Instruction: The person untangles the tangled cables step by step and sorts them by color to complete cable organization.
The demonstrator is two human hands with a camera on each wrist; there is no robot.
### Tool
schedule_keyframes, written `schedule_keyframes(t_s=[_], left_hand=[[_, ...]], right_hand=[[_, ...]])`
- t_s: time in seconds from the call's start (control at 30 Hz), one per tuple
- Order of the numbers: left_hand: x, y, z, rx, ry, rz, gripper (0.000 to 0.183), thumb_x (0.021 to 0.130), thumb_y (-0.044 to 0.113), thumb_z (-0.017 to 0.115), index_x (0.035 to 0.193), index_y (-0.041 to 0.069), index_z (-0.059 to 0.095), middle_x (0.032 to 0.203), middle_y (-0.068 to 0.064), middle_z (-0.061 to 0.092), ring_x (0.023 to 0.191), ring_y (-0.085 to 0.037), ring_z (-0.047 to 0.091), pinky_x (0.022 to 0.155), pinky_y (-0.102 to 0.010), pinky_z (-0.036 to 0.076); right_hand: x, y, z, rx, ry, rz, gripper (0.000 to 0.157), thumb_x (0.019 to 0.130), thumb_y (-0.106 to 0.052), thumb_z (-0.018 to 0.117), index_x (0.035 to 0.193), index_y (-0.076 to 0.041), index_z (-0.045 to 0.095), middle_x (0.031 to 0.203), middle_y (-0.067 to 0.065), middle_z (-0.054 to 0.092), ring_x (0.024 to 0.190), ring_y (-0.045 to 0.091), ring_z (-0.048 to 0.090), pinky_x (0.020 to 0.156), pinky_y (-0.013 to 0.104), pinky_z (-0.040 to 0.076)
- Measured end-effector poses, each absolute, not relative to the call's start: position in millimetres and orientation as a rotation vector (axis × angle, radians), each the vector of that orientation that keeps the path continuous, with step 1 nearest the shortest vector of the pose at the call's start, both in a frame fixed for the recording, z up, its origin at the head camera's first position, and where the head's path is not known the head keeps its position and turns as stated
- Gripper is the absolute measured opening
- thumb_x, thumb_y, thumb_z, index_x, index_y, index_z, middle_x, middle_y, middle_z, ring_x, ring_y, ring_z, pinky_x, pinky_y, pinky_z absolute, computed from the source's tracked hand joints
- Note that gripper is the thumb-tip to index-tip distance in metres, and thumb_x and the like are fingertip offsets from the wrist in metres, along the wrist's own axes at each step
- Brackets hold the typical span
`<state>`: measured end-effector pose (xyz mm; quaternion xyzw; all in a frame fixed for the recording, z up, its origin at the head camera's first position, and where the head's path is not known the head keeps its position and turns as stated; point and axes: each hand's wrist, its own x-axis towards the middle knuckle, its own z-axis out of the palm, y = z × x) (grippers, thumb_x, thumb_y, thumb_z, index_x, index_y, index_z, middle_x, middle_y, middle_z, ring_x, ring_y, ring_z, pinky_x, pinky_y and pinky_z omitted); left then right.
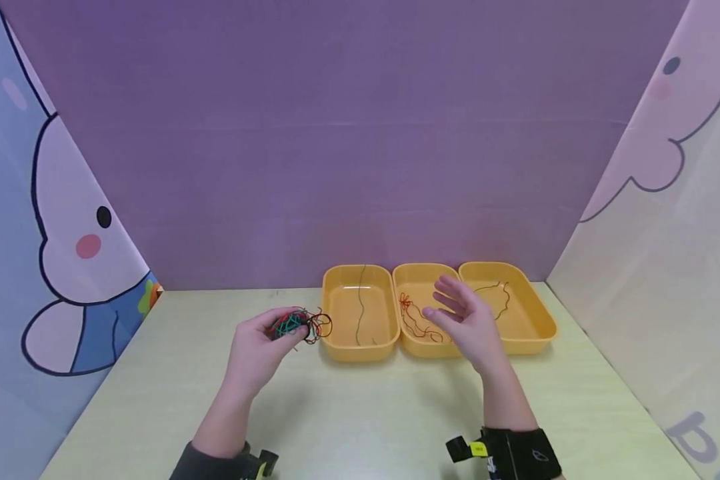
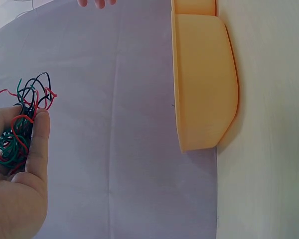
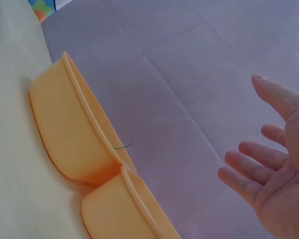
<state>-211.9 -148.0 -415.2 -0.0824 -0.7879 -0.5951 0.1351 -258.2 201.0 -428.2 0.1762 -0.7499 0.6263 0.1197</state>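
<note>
A tangled bundle of thin red, green and black wires (image 1: 291,323) is gripped between the thumb and fingers of my left hand (image 1: 257,353); loose loops stick out past the fingertips in the left wrist view. My right hand (image 1: 469,327) hovers over the middle and right trays, fingers spread and holding nothing. In the left yellow tray (image 1: 360,355) lies a green wire (image 1: 361,307). Several red wires (image 1: 417,325) are in the middle yellow tray (image 1: 420,268), partly behind the hand. The right yellow tray (image 1: 540,327) holds dark wires (image 1: 505,300).
The three trays stand side by side against a purple backdrop (image 1: 360,147) at the back of the pale table (image 1: 360,413). Printed panels with cartoon figures flank it, the left panel (image 1: 12,233) blue and the right panel (image 1: 684,267) mostly white.
</note>
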Motion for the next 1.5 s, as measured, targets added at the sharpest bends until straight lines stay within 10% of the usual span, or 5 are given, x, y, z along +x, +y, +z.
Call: schedule_keyframes(t_s=[0.53,1.5], left_hand=[[-208.8,-134.7,-410.4,-0.25,-2.299,-1.764,0.028,0.082,0.009,0.077,0.109,0.008,0.07,0.103,-0.009,0.068,0.087,-0.017,0.063,0.068,-0.024,0.056],[-194.9,-117.2,-393.2,-0.31,-2.324,-1.76,0.024,0.083,0.003,0.074,0.106,0.0,0.069,0.1,-0.014,0.068,0.083,-0.02,0.062,0.066,-0.024,0.056]], right_hand=[[-234.9,159.2,-401.4,0.659,-2.24,1.917,0.062,0.08,-0.002,0.076,0.135,0.0,0.047,0.13,0.017,0.054,0.113,0.032,0.053,0.088,0.032,0.052],[-237.2,102.1,-428.0,0.846,-2.327,1.933,0.055,0.082,-0.028,0.078,0.132,-0.024,0.054,0.126,-0.003,0.059,0.109,0.021,0.058,0.084,0.033,0.054]])
